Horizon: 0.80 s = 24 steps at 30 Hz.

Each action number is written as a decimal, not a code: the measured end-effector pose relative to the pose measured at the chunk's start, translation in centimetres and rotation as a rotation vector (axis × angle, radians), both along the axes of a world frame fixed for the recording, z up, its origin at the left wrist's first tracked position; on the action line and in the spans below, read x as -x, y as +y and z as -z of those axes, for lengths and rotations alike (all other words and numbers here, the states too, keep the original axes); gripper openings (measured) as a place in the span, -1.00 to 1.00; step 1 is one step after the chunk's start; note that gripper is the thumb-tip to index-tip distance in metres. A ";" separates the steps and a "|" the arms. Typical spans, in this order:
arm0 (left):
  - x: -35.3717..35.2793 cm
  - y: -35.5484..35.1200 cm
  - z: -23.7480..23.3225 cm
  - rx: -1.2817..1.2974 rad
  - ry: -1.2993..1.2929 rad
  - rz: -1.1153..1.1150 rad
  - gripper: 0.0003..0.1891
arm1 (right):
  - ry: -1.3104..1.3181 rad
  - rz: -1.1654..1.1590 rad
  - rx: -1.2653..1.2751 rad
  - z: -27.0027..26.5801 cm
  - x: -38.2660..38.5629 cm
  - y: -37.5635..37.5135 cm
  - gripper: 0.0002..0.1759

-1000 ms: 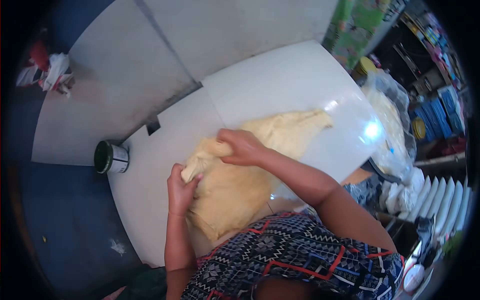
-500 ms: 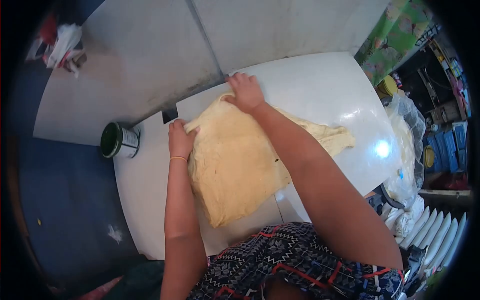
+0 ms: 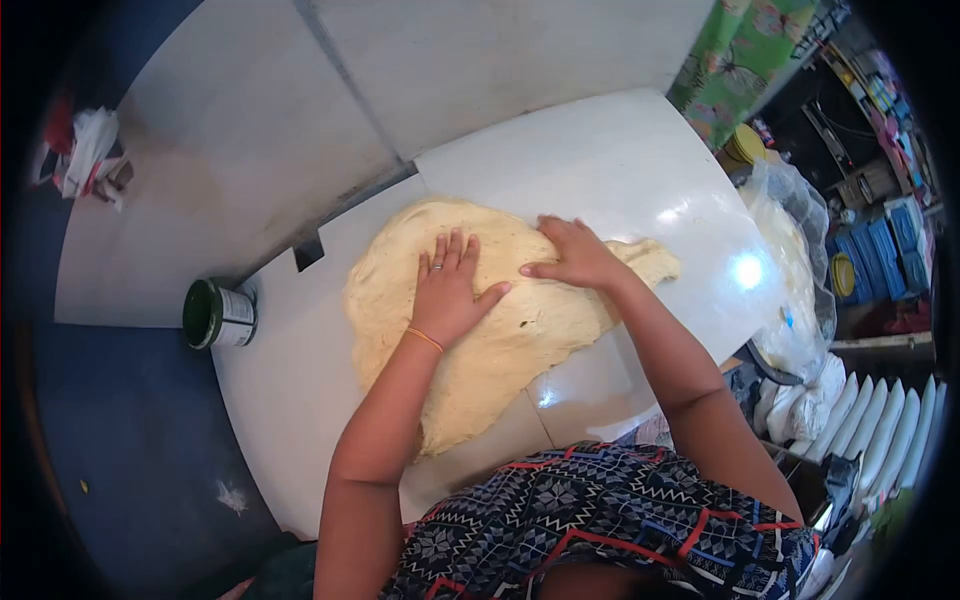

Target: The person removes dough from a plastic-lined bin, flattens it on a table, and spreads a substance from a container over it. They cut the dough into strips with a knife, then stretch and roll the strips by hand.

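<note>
A large, pale yellow sheet of dough (image 3: 480, 360) lies spread on the white table, with a narrow flap reaching out to the right. My left hand (image 3: 450, 290) rests flat on the middle of it, fingers apart, a ring on one finger and a thin band at the wrist. On the dough's upper right part lies my right hand (image 3: 578, 255), palm down, its thumb stretched toward the left. A small dark speck shows on the dough below and between the hands.
A dark green tub (image 3: 220, 313) with a pale label stands at the table's left edge. Along the back runs a grey-white wall (image 3: 250, 130). Clear plastic bags (image 3: 790, 270) sit beyond the right edge of the white table (image 3: 620, 140). A green patterned curtain (image 3: 740, 70) hangs at upper right.
Both hands have let go of the dough's far edge and come nearer me, right hand also rightward, onto its surface. The far edge now lies flatter and rounded. The camera view has shifted slightly.
</note>
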<state>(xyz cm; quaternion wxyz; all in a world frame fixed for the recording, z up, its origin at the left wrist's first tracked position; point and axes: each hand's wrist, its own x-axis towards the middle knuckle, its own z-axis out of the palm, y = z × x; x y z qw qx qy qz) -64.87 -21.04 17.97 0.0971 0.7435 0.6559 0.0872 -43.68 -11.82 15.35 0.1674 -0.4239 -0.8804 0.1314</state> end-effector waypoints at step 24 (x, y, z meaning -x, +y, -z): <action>-2.6 15.8 3.7 -0.026 0.216 0.236 -0.21 | 0.254 0.065 0.009 0.0 5.5 0.7 -0.21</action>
